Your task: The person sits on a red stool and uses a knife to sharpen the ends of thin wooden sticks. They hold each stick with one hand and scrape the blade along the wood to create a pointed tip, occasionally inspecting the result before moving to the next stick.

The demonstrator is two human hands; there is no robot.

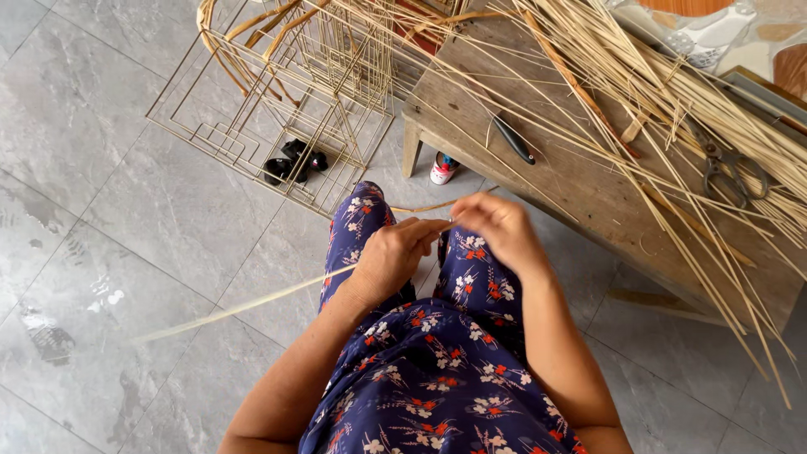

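Note:
My left hand (pixel 393 255) and my right hand (pixel 498 227) meet over my lap, above my knees in blue flowered cloth. Both pinch one thin pale cane strip (pixel 244 307). The strip runs from my left hand down to the left over the grey floor tiles, and a short curved end shows beyond my fingers toward the wooden bench (pixel 580 181). The fingertips of the two hands nearly touch.
The low wooden bench at upper right carries a big bundle of cane strips (pixel 672 109), a dark-handled knife (pixel 514 140) and scissors (pixel 730 168). Wire frames (pixel 277 109) with some woven cane lie on the floor ahead, over black sandals (pixel 294 160). A small red-and-white object (pixel 442 168) lies under the bench.

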